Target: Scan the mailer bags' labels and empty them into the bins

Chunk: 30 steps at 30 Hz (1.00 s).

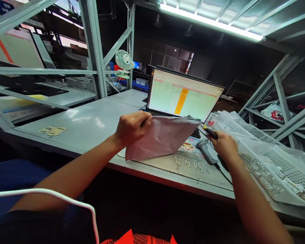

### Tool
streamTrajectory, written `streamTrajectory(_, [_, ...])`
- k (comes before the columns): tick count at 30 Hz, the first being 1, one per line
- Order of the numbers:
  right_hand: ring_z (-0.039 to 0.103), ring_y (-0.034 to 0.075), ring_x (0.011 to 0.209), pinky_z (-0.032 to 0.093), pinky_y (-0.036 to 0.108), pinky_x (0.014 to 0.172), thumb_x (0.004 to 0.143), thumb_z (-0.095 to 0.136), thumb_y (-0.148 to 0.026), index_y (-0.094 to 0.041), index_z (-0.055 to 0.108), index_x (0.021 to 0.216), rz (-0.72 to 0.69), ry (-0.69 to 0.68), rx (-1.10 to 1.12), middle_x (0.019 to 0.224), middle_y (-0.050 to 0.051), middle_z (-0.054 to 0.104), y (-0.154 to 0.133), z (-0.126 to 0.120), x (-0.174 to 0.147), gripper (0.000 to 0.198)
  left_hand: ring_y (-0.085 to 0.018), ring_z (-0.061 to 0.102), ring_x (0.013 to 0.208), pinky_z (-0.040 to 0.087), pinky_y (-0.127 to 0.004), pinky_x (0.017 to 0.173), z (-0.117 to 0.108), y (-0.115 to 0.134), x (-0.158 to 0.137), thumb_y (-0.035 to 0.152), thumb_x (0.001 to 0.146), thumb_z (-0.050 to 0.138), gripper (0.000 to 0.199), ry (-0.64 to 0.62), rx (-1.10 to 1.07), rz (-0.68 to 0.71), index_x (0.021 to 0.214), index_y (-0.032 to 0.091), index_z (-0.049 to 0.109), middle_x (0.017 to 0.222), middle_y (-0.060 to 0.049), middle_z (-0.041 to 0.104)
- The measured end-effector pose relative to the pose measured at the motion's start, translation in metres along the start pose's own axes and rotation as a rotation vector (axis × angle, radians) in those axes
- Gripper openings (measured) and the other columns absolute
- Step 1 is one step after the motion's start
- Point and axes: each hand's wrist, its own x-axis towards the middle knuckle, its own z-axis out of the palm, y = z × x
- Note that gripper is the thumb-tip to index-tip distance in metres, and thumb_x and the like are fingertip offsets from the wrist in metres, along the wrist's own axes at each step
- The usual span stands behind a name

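Note:
My left hand [133,128] is closed on the upper left corner of a pinkish-grey plastic mailing bag [162,137], which it holds up over the front of the table. My right hand [226,145] grips a black-handled tool with a yellow front part, which looks like a utility knife [210,133]. The tool's tip is close to the bag's upper right corner, where the top edge looks ragged; whether they touch I cannot tell. Below and between the hands, a grey barcode scanner [207,152] lies on a printed desk mat [193,169].
Behind the bag stands a monitor [165,91] showing a spreadsheet. White perforated baskets [261,169] with plastic packets line the right side. Two paper tags [52,130] lie on the table [91,122] at left. A small fan [124,60] is at the metal frame; a white cable [53,193] crosses the foreground.

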Motion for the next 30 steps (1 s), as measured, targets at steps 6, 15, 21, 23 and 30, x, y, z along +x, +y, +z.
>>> streamTrajectory(6, [0.066, 0.034, 0.122, 0.050, 0.040, 0.098, 0.108, 0.049, -0.049, -0.013, 0.055, 0.154, -0.023, -0.280, -0.009, 0.136, 0.021, 0.067, -0.004, 0.106, -0.063, 0.059, -0.026, 0.070, 0.084, 0.051, -0.039, 0.080, -0.025, -0.018, -0.003, 0.033, 0.099, 0.052, 0.027, -0.252, 0.120, -0.145, 0.087, 0.021, 0.073, 0.087, -0.008, 0.075])
streamTrajectory(15, [0.062, 0.034, 0.119, 0.048, 0.051, 0.106, 0.105, 0.054, -0.047, -0.016, 0.068, 0.133, -0.338, 0.318, 0.417, 0.123, 0.018, 0.069, -0.051, 0.040, -0.057, 0.044, -0.033, 0.068, 0.089, 0.048, -0.044, 0.088, -0.022, 0.023, 0.047, 0.057, 0.097, 0.068, 0.035, -0.640, 0.119, -0.234, 0.096, 0.025, 0.080, 0.079, -0.008, 0.069])
streamTrajectory(21, [0.061, 0.031, 0.114, 0.045, 0.049, 0.102, 0.105, 0.059, -0.032, -0.025, 0.071, 0.128, -0.609, 0.502, 0.520, 0.120, 0.012, 0.070, -0.144, -0.013, -0.053, 0.027, -0.032, 0.068, 0.091, 0.047, -0.043, 0.089, 0.000, 0.033, 0.068, 0.044, 0.098, 0.067, 0.027, -0.671, -0.034, -0.219, 0.085, 0.025, 0.081, 0.077, -0.008, 0.069])
streamTrajectory(23, [0.062, 0.028, 0.104, 0.044, 0.047, 0.098, 0.106, 0.058, -0.029, -0.026, 0.075, 0.110, -0.593, 0.552, 0.528, 0.107, 0.009, 0.071, -0.155, -0.010, -0.055, 0.018, -0.033, 0.069, 0.092, 0.047, -0.045, 0.089, -0.003, 0.030, 0.066, 0.041, 0.098, 0.066, 0.025, -0.646, -0.009, -0.264, 0.088, 0.024, 0.081, 0.081, -0.009, 0.070])
streamTrajectory(30, [0.064, 0.023, 0.104, 0.043, 0.040, 0.095, 0.106, 0.054, -0.013, -0.023, 0.068, 0.100, -0.924, 0.583, 0.620, 0.107, 0.008, 0.074, -0.156, -0.006, -0.084, 0.018, -0.038, 0.070, 0.088, 0.049, -0.047, 0.084, 0.007, 0.001, 0.062, 0.032, 0.096, 0.066, 0.020, -0.681, 0.230, -0.322, 0.090, 0.018, 0.080, 0.080, -0.014, 0.071])
